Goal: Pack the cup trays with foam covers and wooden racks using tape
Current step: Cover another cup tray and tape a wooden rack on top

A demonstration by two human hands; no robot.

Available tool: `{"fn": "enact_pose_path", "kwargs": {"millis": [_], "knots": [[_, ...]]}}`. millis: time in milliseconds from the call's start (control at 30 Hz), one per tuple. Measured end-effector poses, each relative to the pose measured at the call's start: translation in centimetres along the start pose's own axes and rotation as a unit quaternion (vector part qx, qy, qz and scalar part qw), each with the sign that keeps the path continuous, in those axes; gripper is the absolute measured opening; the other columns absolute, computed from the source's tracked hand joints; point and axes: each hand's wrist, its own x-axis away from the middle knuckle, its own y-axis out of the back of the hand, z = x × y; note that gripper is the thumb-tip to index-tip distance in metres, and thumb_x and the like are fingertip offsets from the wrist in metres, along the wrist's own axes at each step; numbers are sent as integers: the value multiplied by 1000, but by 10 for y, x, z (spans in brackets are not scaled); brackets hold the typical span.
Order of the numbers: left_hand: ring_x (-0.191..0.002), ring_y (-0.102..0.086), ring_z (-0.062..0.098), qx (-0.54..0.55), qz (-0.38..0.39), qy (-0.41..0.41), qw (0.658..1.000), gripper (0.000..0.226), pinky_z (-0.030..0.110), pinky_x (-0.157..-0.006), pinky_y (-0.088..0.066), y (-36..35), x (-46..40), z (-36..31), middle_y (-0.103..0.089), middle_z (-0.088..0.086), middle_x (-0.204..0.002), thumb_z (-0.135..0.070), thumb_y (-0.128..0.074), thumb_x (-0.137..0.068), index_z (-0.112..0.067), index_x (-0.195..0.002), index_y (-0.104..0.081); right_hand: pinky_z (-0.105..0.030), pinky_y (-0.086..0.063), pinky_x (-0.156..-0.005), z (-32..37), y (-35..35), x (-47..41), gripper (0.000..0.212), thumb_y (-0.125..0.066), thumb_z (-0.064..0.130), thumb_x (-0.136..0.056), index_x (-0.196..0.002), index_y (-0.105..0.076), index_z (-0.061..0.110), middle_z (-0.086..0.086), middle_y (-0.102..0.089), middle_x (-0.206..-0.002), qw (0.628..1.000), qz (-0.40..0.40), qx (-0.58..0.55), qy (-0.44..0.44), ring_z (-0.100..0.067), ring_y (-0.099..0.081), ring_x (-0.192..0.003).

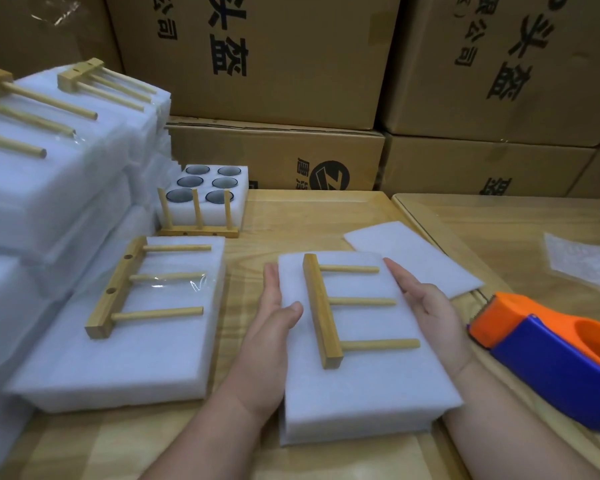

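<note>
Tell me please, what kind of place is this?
Probably a packing area in a warehouse or small workshop. Printed cardboard boxes are stacked behind the wooden table, finished foam packs are piled at the left, and a tape dispenser lies ready.

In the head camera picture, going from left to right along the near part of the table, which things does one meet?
Taped foam pack with a wooden rack on it → left hand → foam pack being held → right hand → orange and blue tape dispenser.
</note>
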Motion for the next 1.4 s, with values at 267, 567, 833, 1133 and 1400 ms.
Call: {"fn": "enact_pose_path", "kwargs": {"millis": [267, 567, 833, 1133, 1400], "knots": [[-112, -68, 8, 93, 14, 49, 994, 89, 35, -82, -58, -11, 30, -2, -64, -23, -131, -9, -67, -73, -50, -145, -35, -33, -58, -90, -4, 11, 28, 45, -37, 12, -96, -136, -57, 13, -2, -73, -123, 998, -23, -60, -6, -15, -71, -108], [-138, -46, 7, -7, -69, -5, 998, 48, 34, -119, -31, -3, 42, -3, -49, -7, -152, -13, -34, -103, -32, -148, -36, -42, -52, -84, 9, 5, 37, 30, -49, 22, -99, -117, -64, 4, -16, -74, -113, 991, -126, 1, -35, -31, -70, -102], [-113, -69, 22, 155, -87, 54, 983, 81, 32, -85, -57, 28, 74, -13, -67, 18, -128, -34, -95, -60, -26, -131, -57, -19, -52, -69, 105, 60, 98, 12, -68, 42, -87, -84, -70, 31, 13, -74, -81, 705, -246, 615, 255, -2, -67, -77], [-74, -74, 25, 91, -90, 38, 991, 53, 31, -69, -58, 14, 101, -24, -74, 12, -94, 6, -17, -106, -11, -153, -36, -24, -48, -61, 113, 97, 98, 49, -75, 66, -63, -81, -53, 26, 7, -62, -76, 468, -200, 859, -58, -5, -59, -71], [-67, -76, 22, 63, -84, 45, 993, 66, 24, -61, -59, 3, 110, -32, -76, 16, -81, 9, -53, -67, -8, -130, -47, -33, -55, -68, 114, 96, 102, 45, -78, 60, -68, -82, -60, 21, 1, -67, -75, 518, -191, 832, -50, -9, -63, -70]]}}
